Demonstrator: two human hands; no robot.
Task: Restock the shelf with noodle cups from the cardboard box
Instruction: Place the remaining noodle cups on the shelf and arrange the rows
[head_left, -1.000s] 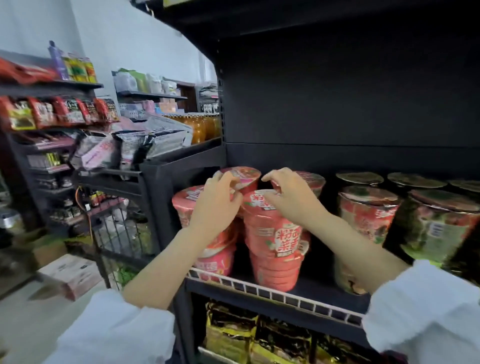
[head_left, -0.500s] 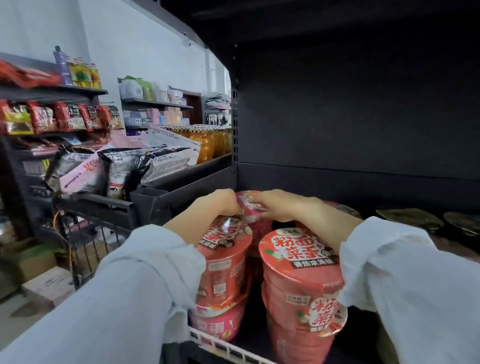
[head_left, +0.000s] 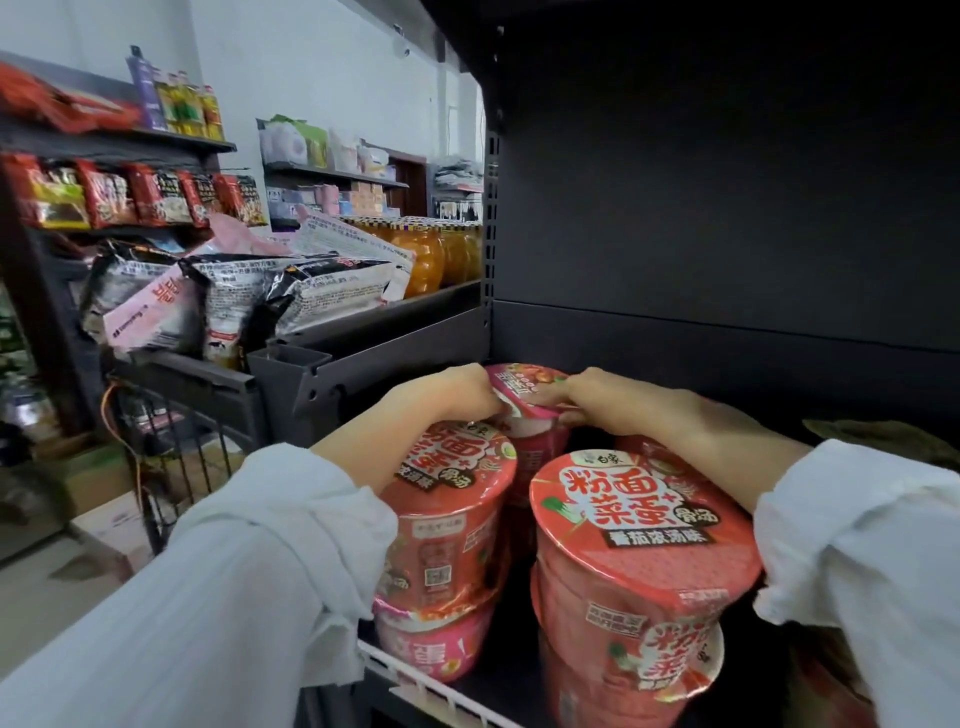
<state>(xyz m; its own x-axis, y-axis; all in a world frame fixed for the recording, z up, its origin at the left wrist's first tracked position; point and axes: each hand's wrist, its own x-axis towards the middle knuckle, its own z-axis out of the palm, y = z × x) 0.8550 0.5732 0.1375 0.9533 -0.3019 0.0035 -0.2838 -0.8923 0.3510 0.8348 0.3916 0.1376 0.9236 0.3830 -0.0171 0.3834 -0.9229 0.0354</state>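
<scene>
Both hands hold one pink-lidded noodle cup (head_left: 524, 387) at the back of the dark shelf (head_left: 498, 686). My left hand (head_left: 447, 395) grips its left rim, my right hand (head_left: 608, 402) its right rim. The cup stands atop another cup behind the front row. In front, a red noodle cup (head_left: 447, 519) sits stacked on a pink cup (head_left: 436, 649) at the left. Another red noodle cup (head_left: 639, 540) tops a stack at the right. The cardboard box is out of sight.
The shelf's black back panel (head_left: 727, 208) rises behind the cups. A white wire rail (head_left: 431, 691) edges the shelf front. Left of it, a neighbouring shelf holds noodle packets (head_left: 249, 296) and orange jars (head_left: 431, 254). A dark-lidded cup (head_left: 883, 436) peeks out at the right.
My head has moved closer and lower toward the shelf. Both hands have reached further back and now hold the pink-lidded cup at the rear; my sleeves fill the foreground.
</scene>
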